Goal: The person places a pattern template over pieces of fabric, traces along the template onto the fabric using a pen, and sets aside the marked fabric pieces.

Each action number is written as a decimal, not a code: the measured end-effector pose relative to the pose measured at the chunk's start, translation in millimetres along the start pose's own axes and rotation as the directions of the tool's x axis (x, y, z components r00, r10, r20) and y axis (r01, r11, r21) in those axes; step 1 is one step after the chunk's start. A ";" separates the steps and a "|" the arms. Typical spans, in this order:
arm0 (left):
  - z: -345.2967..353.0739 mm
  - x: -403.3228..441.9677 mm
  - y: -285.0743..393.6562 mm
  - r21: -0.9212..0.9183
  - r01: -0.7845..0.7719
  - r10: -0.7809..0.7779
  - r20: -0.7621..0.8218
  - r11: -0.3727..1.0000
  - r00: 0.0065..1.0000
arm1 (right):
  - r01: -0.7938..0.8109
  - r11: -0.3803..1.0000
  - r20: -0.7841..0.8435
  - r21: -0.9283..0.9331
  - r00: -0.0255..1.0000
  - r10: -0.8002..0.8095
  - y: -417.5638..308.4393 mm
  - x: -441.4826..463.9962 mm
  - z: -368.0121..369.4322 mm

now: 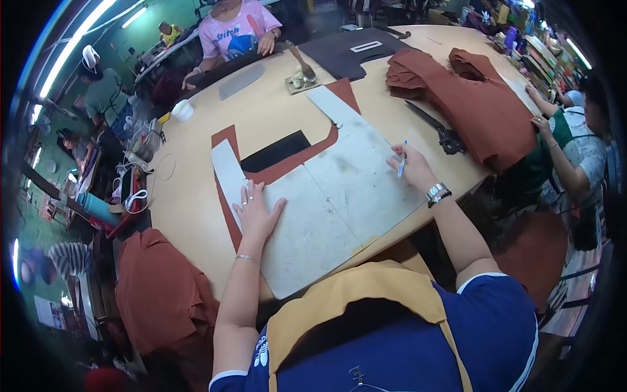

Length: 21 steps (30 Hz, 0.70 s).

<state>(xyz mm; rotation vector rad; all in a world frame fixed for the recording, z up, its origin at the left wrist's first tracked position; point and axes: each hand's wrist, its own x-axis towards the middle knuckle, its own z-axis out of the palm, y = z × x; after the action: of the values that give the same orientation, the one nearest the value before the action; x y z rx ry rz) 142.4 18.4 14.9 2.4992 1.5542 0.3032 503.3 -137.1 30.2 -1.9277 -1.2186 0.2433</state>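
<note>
Head view: shears (447, 135) beside leather (493, 127); brush (301, 63) beyond board (346, 176)

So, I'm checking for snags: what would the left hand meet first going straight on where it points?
The left hand would likely meet the reddish-brown leather just beyond the white template, though depth is unclear.

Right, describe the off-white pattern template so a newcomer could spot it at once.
Start with the wide tan table, at its near edge. There the left hand rests on the template, and the right hand holds a pen above it. Lying over reddish-brown material, it is the large, smudged, off-white sheet with two prongs, unlike the smaller grey plate across the table.
</note>
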 end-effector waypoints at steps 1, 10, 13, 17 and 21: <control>-0.4 -3.2 -1.2 -0.010 0.008 -0.008 0.000 1.000 1.000 | -0.076 0.997 0.016 0.027 0.997 0.076 5.1 3.7 -3.9; 0.0 -47.7 -56.3 0.035 0.392 -0.387 -0.100 0.919 0.917 | 0.092 0.972 0.090 0.218 0.989 -0.114 -16.8 10.4 -62.0; -1.6 -49.9 -54.5 0.132 0.474 -0.464 -0.099 0.871 0.880 | 0.196 0.977 -0.227 0.089 0.959 -0.172 -43.2 -1.9 -114.7; -4.8 -49.7 -50.7 0.110 0.488 -0.475 -0.126 0.866 0.871 | 0.201 0.851 -0.514 0.485 0.853 0.091 -6.7 -0.4 -171.0; -8.2 -53.4 -51.7 0.017 0.405 -0.392 -0.220 0.914 0.893 | 0.214 0.825 -0.674 0.523 0.696 0.247 93.4 13.7 -205.8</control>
<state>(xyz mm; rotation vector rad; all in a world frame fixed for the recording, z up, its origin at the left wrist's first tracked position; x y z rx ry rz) 72.6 -6.7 5.3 2.1697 2.1427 0.4742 684.7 -254.2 98.3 -1.2755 -0.4897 -0.1454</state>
